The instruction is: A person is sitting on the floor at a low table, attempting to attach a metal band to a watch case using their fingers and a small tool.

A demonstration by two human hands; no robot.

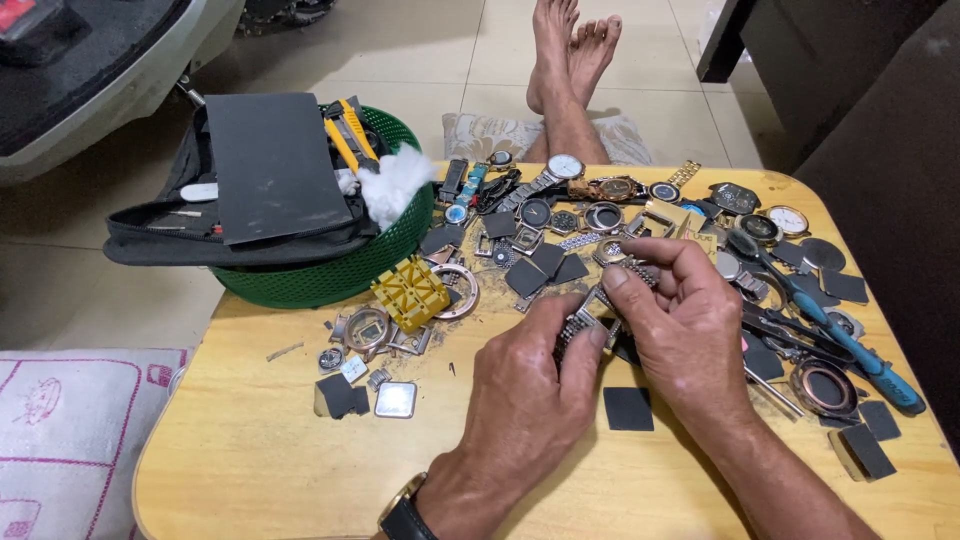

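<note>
Right now both hands, left hand (530, 385) and right hand (680, 325), pinch a metal watch bracelet (590, 318) just right of the yellow watch holder block (410, 292), seemingly mid-adjustment, needing fine fingertip control.

left hand (535, 385): fingers pinched shut | right hand (680, 325): fingers curled, pinching | hands touching

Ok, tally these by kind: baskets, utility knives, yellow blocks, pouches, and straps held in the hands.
Basket, green: 1
Utility knife, yellow: 1
Yellow block: 1
Pouch, black: 1
Metal strap, held between left hand and right hand: 1
Total: 5
</note>
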